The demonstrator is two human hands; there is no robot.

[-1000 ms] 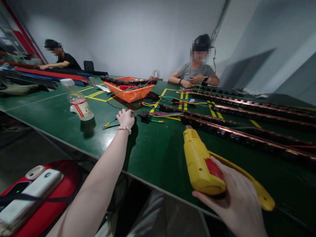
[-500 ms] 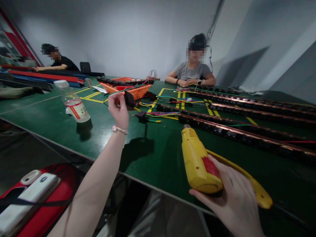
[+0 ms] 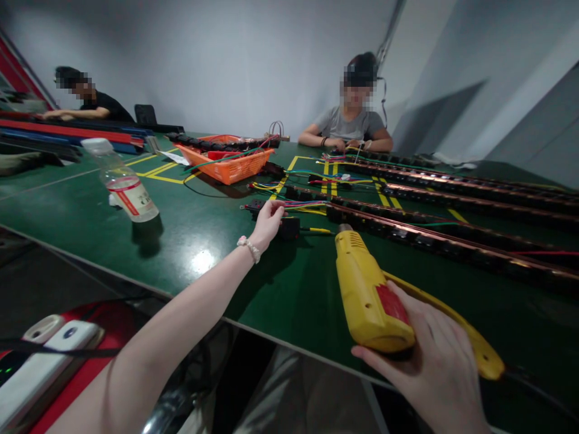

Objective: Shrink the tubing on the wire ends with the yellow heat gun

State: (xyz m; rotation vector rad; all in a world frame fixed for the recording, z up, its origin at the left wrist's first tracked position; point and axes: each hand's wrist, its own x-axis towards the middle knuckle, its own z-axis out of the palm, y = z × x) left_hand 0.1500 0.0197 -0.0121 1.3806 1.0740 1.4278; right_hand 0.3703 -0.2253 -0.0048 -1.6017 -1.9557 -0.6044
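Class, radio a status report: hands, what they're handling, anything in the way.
Right hand gripping yellow plastic heat gun. Left hand at black, boxy part, grip partly hidden. Thin multicoloured wires close by.

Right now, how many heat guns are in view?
1: the yellow heat gun, held in the right hand near the green table's front edge. Others could be hidden in the far-left clutter.
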